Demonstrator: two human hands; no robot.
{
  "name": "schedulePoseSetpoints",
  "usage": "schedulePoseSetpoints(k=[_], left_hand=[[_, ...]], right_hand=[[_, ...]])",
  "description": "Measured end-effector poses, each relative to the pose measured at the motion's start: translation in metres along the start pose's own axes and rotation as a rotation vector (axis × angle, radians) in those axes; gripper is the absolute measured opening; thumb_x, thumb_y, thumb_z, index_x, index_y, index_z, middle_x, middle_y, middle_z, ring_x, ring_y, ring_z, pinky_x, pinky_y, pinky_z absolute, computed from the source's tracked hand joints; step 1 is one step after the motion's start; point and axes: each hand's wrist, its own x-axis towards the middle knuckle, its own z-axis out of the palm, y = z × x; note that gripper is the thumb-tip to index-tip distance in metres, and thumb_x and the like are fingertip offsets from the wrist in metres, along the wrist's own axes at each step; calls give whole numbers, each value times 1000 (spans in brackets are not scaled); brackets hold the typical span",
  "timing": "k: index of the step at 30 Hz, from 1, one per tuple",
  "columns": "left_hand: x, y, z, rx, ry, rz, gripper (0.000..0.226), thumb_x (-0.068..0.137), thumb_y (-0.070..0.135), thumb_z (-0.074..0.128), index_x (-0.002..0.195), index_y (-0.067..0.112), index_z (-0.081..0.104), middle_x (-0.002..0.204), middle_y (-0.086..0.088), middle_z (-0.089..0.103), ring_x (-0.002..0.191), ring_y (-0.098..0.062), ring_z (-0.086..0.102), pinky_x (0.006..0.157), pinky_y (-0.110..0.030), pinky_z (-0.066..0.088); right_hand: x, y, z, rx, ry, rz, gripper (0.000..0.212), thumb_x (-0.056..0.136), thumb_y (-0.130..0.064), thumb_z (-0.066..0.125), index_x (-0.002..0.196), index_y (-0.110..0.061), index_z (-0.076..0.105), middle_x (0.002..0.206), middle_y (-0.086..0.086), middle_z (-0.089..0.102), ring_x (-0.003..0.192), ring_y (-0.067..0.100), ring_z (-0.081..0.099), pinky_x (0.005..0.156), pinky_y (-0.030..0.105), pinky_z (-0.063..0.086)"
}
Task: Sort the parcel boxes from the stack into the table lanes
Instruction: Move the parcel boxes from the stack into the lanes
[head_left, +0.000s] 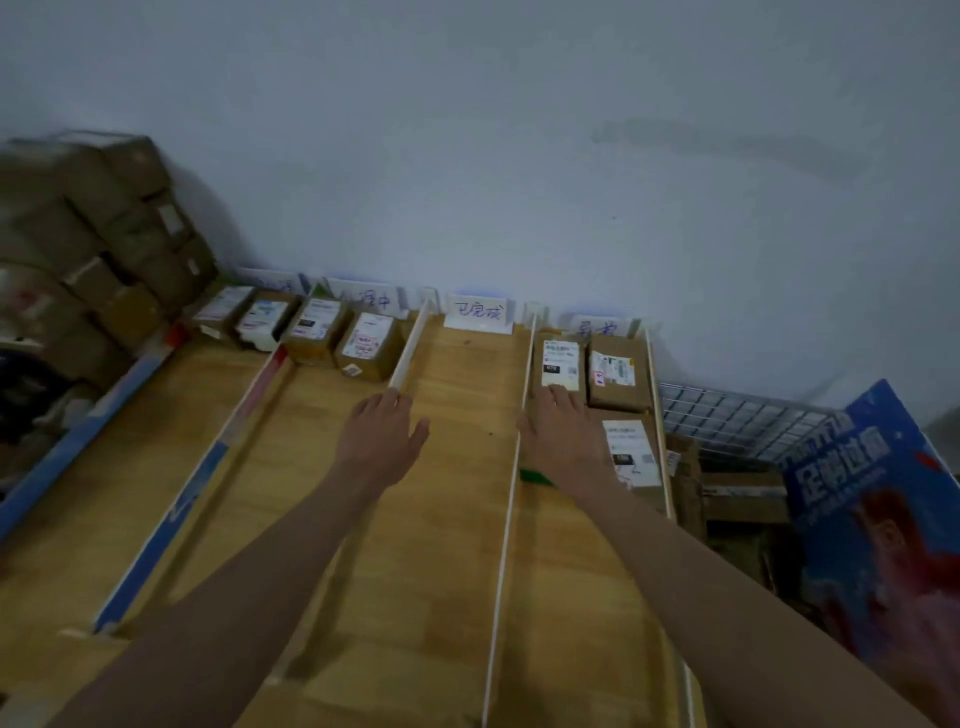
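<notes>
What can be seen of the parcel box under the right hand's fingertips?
The parcel box is brown cardboard with a white shipping label on top, lying flat at the far end of the rightmost lane. The right hand rests straight fingers on its near edge. A second box sits against its right side.

Motion blur smears the stack of cardboard boxes (78, 228) far to the left of the left hand (382, 434) — its edges run together and the frame's left border cuts it off. The handwritten lane signs (480, 312) beyond both hands are too soft to read, and the printing on the parcel labels (560, 364) just past the right hand (563, 436) is too small to make out. That hand covers the near end of one parcel and part of another, so contact under the palm cannot be judged. Both forearms leave the bottom edge — as does the desk (415, 597).
</notes>
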Motion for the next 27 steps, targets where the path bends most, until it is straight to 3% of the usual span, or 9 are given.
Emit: schedulePoseSetpoints(k=[7, 15, 27], left_hand=[[-81, -142, -25, 12, 63, -135, 53, 102, 48, 33, 141, 14, 46, 143, -6, 49, 131, -24, 46, 110, -40, 33], [-174, -284, -43, -10, 98, -276, 50, 102, 45, 35, 138, 13, 48, 136, -7, 53, 125, -27, 49, 104, -39, 37], [-228, -439, -42, 30, 104, -456, 51, 101, 50, 35, 135, 15, 51, 129, -6, 56, 119, -26, 53, 103, -39, 41]], right_hand=[[-37, -145, 20, -80, 45, -150, 50, 103, -43, 32, 143, -16, 42, 143, 7, 48, 134, 27, 41, 112, 43, 33], [-76, -306, 57, -65, 25, -298, 50, 103, -41, 31, 144, -14, 42, 142, 8, 50, 134, 27, 43, 113, 42, 34], [-61, -470, 104, -39, 1, -468, 48, 104, -39, 33, 141, -11, 46, 138, 7, 53, 129, 25, 46, 110, 39, 38]])
